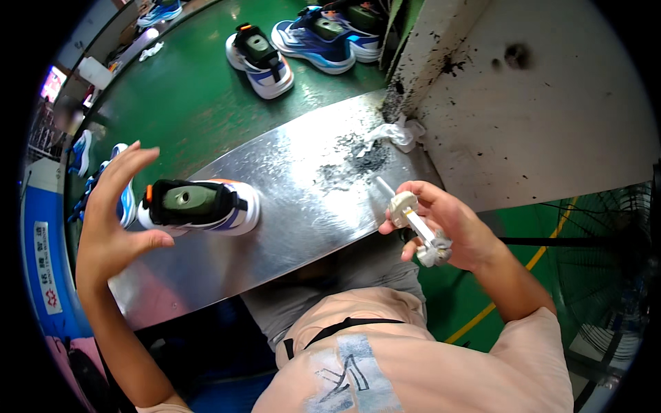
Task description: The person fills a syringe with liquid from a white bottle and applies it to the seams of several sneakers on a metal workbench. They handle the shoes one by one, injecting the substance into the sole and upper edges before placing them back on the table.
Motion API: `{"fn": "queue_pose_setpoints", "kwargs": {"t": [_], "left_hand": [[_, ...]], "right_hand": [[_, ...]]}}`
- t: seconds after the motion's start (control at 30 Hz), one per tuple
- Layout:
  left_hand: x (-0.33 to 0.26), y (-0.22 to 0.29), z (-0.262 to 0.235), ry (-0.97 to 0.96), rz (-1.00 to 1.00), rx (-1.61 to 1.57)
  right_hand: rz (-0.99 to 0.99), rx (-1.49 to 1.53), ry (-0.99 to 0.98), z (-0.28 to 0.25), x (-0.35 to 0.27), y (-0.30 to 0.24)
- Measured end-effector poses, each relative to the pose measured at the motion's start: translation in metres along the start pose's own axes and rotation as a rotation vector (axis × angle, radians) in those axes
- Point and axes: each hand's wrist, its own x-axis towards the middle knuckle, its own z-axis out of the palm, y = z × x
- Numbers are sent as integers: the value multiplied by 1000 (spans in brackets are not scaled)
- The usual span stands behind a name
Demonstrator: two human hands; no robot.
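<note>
My left hand [113,213] is raised beside the near shoe [237,206], its thumb and fingers spread in a wide curve. I cannot tell whether it touches the shoe. That shoe is white, black and orange and stands upright on the metal tabletop, with a green shoe last [189,199] inside. My right hand [447,224] is closed round a short white stick-like tool [422,229] with lumpy greyish-white wads at both ends. A thin pale rod pokes out of its upper end. It is held in the air over the table's near right edge, apart from the shoe.
A shiny metal tabletop [275,241] adjoins a green surface [172,103] carrying several shoes [313,45]. Black crumbs and a crumpled white wad [403,134] lie near the stained pale panel [537,117] at right. A fan [606,268] stands at the far right.
</note>
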Motion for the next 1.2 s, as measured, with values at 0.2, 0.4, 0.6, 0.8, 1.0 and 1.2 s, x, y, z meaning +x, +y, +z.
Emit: {"fn": "queue_pose_setpoints", "kwargs": {"t": [0.2,0.4,0.6,0.8,1.0,1.2], "left_hand": [[-13,-24,49,-86,-125,-99],[-67,44,85,225,7,91],[-69,56,77,183,-7,270],[-86,50,80,214,32,87],[-110,63,103,293,-12,84],[-129,67,116,357,-54,9]], "right_hand": [[-79,-229,-141,27,8,4],[-34,-632,-77,8,21,18],[32,-832,-217,15,16,18],[-71,-619,-201,18,26,15],[36,-783,-86,25,39,19],[-3,-714,6,46,34,24]]}}
